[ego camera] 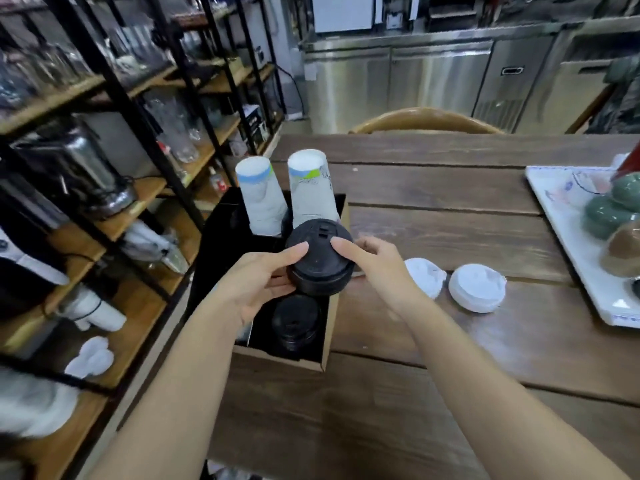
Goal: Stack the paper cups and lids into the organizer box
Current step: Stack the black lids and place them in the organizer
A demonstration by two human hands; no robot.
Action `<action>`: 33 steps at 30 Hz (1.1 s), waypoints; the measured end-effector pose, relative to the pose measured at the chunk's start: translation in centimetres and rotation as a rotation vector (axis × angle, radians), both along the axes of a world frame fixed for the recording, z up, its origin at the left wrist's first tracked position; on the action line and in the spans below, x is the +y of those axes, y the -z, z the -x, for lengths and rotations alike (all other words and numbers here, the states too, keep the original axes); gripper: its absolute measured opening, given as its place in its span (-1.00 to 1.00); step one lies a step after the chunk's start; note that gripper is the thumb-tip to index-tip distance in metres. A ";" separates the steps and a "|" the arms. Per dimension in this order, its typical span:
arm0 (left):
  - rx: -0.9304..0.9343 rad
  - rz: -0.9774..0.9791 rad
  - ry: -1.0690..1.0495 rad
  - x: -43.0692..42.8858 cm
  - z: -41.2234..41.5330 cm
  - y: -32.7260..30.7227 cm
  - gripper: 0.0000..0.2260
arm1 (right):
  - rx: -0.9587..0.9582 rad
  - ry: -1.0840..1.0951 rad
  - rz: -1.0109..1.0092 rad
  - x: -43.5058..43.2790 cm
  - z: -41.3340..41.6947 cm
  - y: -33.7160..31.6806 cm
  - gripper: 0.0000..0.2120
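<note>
2 bare forearms reach in from the near edge over the wooden tabletop (450, 209). The left hand (256, 282) and the right hand (374, 261) both clamp a stack of black lids (320, 261), the left thumb on its top at the left and the right thumb on its top at the right, fingers wrapped around the sides. The stack is held above the organizer box (329, 337), a brown cardboard box with a black inside that sits at the tabletop's left edge. Below the held stack, in the box's near compartment, sits another black lid stack (296, 323). At the far end of the box, 2 stacks of upside-down paper cups stand tilted: the left cup stack (261, 199) has a blue band, the right cup stack (313, 188) a blue and green band. To the right of the hands, 2 piles of white lids (476, 287) lie on the tabletop, the nearer-left pile partly hidden by the right wrist. Farther right, a white tray (561, 230) holds rounded green and brown items.
</note>
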State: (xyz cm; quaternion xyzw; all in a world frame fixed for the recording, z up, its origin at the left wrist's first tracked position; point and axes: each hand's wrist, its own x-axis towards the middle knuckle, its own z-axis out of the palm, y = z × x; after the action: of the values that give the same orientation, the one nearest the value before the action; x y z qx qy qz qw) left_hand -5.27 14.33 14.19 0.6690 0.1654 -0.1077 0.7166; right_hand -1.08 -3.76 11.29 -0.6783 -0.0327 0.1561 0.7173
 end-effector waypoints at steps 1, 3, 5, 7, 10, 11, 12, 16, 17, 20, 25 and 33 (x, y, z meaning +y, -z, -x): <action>0.004 -0.008 -0.017 0.7 0.5 0.0 -0.56 | 0.012 -0.015 0.020 0.9 0.1 -0.1 -0.58; 0.014 -0.013 -0.053 2.1 1.1 0.4 -0.58 | 0.034 -0.041 0.070 2.5 0.1 0.0 -0.59; 0.041 -0.010 -0.083 3.3 1.3 1.0 -0.63 | 0.060 -0.063 0.118 3.6 0.4 0.4 -0.62; 0.074 0.005 -0.109 4.1 1.5 1.8 -0.65 | 0.065 -0.084 0.174 4.4 0.7 0.9 -0.62; 0.122 0.026 -0.099 4.7 1.8 3.3 -0.68 | 0.068 -0.076 0.242 5.1 1.3 1.5 -0.64; 0.135 0.037 -0.095 4.9 1.9 3.8 -0.67 | 0.076 -0.062 0.254 5.2 1.5 1.7 -0.66; 0.144 0.050 -0.090 5.0 2.0 4.2 -0.66 | 0.090 -0.051 0.255 5.2 1.7 1.9 -0.68; 0.154 0.111 -0.057 5.5 1.9 4.9 -0.67 | 0.244 -0.048 0.099 5.3 2.2 2.2 -0.60; 0.148 0.115 -0.039 5.6 1.9 4.9 -0.68 | 0.286 -0.046 0.029 5.3 2.2 2.2 -0.59; 0.142 0.105 -0.020 5.6 1.7 5.1 -0.66 | 0.328 -0.015 -0.064 5.4 2.2 2.2 -0.62; 0.230 0.014 0.031 5.8 2.0 6.0 -0.51 | 0.249 -0.003 0.159 5.5 2.5 2.7 -0.61; 0.217 -0.083 -0.038 5.4 1.9 7.4 -0.72 | 0.038 -0.024 0.546 6.9 2.8 3.9 -0.68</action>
State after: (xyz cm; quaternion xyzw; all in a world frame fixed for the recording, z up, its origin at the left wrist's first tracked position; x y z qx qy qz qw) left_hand -7.18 19.76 6.84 0.6793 0.2587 -0.1588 0.6681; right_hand -3.89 3.14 7.43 -0.8431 0.0162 0.1803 0.5063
